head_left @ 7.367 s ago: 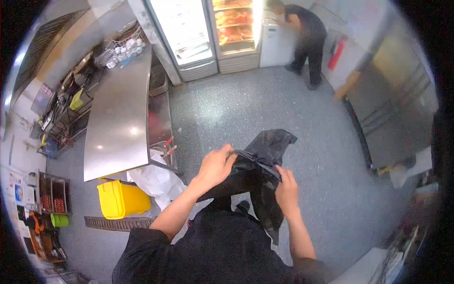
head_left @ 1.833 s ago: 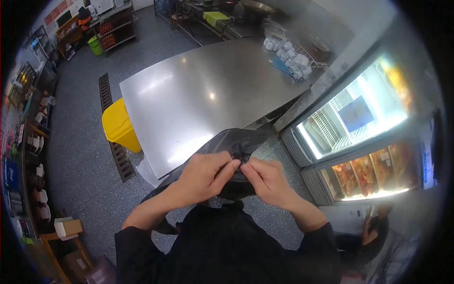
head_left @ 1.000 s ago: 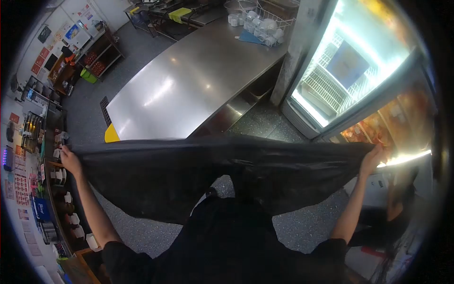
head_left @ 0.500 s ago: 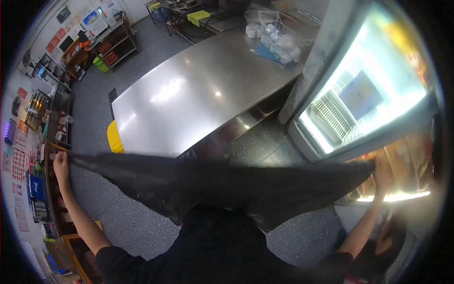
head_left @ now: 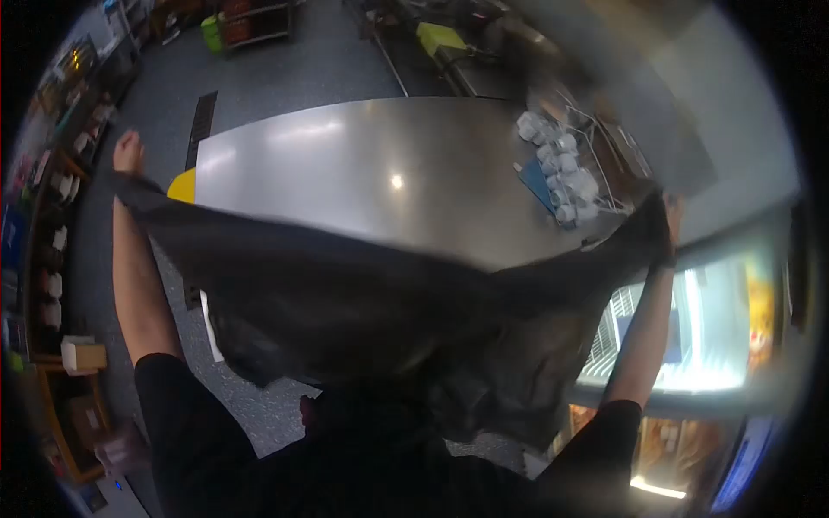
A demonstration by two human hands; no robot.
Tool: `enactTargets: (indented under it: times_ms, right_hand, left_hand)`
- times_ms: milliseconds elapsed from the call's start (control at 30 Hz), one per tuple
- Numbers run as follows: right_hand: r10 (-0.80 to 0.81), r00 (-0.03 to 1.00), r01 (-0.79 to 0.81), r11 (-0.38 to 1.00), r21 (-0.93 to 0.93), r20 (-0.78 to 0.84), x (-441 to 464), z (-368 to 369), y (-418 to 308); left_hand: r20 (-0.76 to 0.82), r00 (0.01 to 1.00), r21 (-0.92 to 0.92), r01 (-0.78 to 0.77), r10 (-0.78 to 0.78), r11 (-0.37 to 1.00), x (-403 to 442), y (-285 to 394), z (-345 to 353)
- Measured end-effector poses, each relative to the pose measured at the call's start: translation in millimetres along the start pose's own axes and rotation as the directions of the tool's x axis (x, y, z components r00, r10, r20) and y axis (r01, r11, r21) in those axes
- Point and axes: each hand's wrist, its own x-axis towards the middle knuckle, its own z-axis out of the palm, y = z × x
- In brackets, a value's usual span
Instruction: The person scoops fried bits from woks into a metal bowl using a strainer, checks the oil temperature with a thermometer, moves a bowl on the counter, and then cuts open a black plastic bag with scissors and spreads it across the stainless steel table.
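A wide, thin black sheet [head_left: 328, 293] hangs spread in front of my body, blurred by motion. I cannot tell whether it is cloth or plastic. My left hand [head_left: 129, 153] is closed on its upper left corner, with the arm stretched forward. At the far right, my right hand [head_left: 673, 217] grips the opposite corner. Between my hands the top edge sags, and the lower part bunches in loose folds near my chest. Behind it stands a steel table [head_left: 345, 164], its near edge hidden by the sheet.
White cups [head_left: 561, 168] lie around a wire rack [head_left: 604, 142] at the table's right end, beside a blue cloth [head_left: 537, 188]. A lit glass-door fridge [head_left: 691, 328] stands at my right. Shelving [head_left: 52, 250] lines the left side. A yellow object [head_left: 182, 186] shows at the table's left corner.
Both hands have risen in view, still holding the sheet's corners. The sheet went from stretched nearly straight to sagging and billowing. My view has turned, shifting the fridge lower.
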Motion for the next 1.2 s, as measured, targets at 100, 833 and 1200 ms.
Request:
enactTargets:
  times_ms: [100,833,1200]
  right_hand:
    - [-0.257,0.966,0.257,0.966,0.009,0.021,-15,102,-155]
    - [-0.069,0.150,0.392,0.920,0.004,0.986,-344,535,-90]
    - [-0.004,0.703,0.503,0.710,-0.493,0.711,-166,447,143]
  left_hand:
    - [-0.015,0.996,-0.103,-0.090,0.089,0.991,-159,172,108]
    - [0.290,0.543,0.890,0.149,-0.788,0.430,-396,-15,312]
    - [0.196,0.847,0.805,0.149,-0.494,0.574,-238,-143,281]
